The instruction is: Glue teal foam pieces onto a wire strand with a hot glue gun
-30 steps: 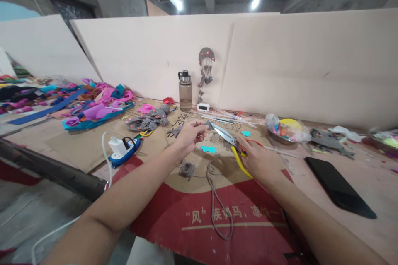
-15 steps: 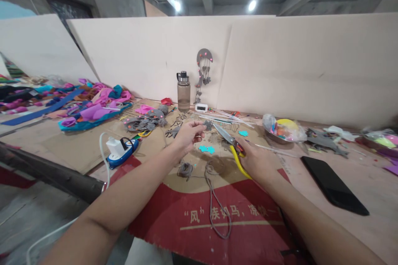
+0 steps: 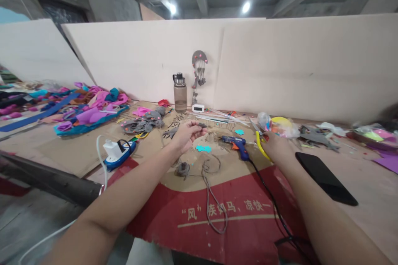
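My left hand pinches a small dark grey felt piece above the cardboard sheet. Farther right, my right hand grips yellow-handled scissors, their blades pointing away and to the left. Between the hands lies a blue glue gun with an orange trigger and a black cord. Turquoise flower-shaped cutouts rest just below the left hand, and another turquoise cutout sits beyond the glue gun. Nearer me is a small grey yarn ball with its loose strand trailing forward.
A water bottle and a small white clock stand by the back board, where a grey moon hanging is fixed. Left are a blue power strip and felt scraps; right, a black phone and bagged materials.
My right hand has carried the scissors rightward, away from the felt piece, uncovering the glue gun. My left hand stays in nearly the same place, still pinching the grey piece. The view has shifted slightly.
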{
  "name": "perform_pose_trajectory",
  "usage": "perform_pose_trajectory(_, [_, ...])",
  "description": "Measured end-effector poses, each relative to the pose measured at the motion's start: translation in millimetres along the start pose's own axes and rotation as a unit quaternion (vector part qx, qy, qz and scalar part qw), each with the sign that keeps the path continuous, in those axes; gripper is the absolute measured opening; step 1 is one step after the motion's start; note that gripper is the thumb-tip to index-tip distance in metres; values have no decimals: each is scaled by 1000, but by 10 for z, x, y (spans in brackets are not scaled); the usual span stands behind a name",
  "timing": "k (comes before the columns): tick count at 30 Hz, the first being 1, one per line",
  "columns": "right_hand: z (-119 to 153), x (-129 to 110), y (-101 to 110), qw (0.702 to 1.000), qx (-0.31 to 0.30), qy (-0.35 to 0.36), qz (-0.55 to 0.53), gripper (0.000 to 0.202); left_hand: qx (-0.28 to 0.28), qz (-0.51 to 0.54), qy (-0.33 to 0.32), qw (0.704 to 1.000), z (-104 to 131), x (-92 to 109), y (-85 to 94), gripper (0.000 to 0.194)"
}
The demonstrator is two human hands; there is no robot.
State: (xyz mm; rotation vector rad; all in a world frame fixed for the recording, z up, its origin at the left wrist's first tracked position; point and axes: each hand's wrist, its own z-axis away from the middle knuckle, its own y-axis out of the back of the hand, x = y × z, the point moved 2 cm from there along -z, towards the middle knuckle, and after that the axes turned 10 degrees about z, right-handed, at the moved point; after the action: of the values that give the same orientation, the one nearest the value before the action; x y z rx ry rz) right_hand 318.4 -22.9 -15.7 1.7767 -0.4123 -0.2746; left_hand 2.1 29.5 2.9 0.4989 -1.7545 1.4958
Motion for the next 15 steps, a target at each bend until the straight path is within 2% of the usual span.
perform_pose_trajectory(5, [-64,121,-161,999,-31,-15,37,41,-18,48,-10,999,-23,-15,6,4])
perform_pose_trajectory(7, [-62,100,-202,998,-51,-12,41,40,-17,40,-2,999,-41,-24,23,14])
perform_pose_trajectory(12, [-6,25,-227,996,-73,12,55,41,-9,-68,-22,997,-96,-29,89,4])
perform_pose_trajectory(15, [66,-15,-167,997,-34,40,65,41,-1,-151,-66,986,-123,-15,122,10])
